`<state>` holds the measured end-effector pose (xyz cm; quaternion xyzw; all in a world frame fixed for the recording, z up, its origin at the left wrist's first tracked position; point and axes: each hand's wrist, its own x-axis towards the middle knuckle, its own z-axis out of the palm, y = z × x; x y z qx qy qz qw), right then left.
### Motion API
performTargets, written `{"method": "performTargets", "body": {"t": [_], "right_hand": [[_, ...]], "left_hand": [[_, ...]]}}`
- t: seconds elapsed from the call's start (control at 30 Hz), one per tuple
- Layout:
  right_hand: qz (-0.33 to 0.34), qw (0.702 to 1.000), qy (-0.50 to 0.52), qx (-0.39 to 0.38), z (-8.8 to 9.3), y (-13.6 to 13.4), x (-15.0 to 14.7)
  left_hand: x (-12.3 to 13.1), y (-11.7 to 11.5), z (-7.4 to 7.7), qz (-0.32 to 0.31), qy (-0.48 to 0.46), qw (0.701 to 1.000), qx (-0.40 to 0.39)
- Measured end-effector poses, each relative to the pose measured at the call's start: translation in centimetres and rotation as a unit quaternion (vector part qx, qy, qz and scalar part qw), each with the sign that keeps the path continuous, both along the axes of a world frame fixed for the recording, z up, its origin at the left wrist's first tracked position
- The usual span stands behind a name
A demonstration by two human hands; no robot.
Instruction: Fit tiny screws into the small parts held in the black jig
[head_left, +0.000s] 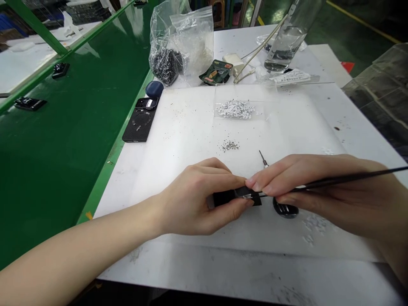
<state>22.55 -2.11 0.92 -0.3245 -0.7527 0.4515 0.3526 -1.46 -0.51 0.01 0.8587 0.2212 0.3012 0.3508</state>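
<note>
My left hand (204,195) is closed round a small black block-like part (225,198), thumb and forefinger along its sides. Its far end lies under the fingertips of my right hand (312,182). That hand grips thin black tweezers (334,180), whose tips reach down to the black part. Whether the tips hold something small there, I cannot make out. Just under my right fingers lies a glossy black rounded piece (286,209). A thin metal screwdriver tip (262,157) shows behind my right hand, the rest of it hidden.
A clear tray (237,109) holds many small white pieces. Tiny metal bits (230,145) lie before it, with white bits (315,223) near my right hand. A phone (140,121), plastic bags (181,46) and a water bottle (283,46) stand around. A green conveyor belt (70,140) runs along the left.
</note>
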Motion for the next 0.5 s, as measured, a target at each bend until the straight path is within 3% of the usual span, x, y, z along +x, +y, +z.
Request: {"method": "performTargets", "body": {"t": [0.5], "right_hand": [[0.002, 1.0, -0.01, 0.014, -0.1, -0.03, 0.1]], "left_hand": [[0.02, -0.13, -0.12, 0.0, -0.003, 1.0, 0.006]]}}
